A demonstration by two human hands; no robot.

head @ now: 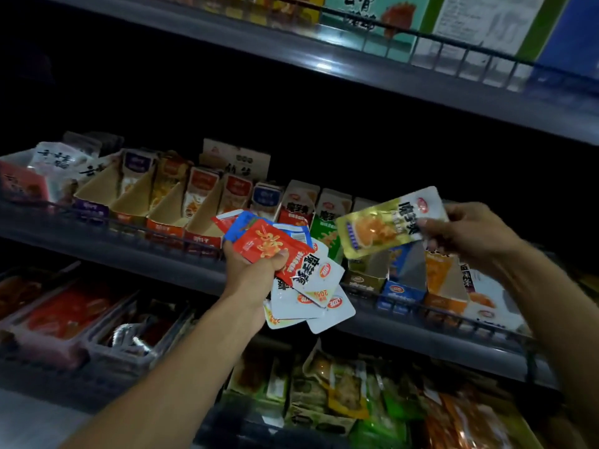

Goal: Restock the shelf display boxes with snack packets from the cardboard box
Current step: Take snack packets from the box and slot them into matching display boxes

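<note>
The left hand (256, 270) clamps a fanned bundle of snack packets (291, 270), red and blue on top, white ones drooping below its thumb. The right hand (466, 234) pinches one yellow-green packet (382, 228) by its end, just above the open display boxes (402, 280) beneath it. The slick, flat foil pouches could well slide out of the loose fan. The cardboard boxes look thin-walled, with slanted cut fronts. No supply box shows.

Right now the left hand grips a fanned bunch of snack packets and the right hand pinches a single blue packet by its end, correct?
Not quite. The head view shows the packet pinched by the right hand is gold-yellow, not blue. The left hand does grip a fanned bunch of packets.
</note>
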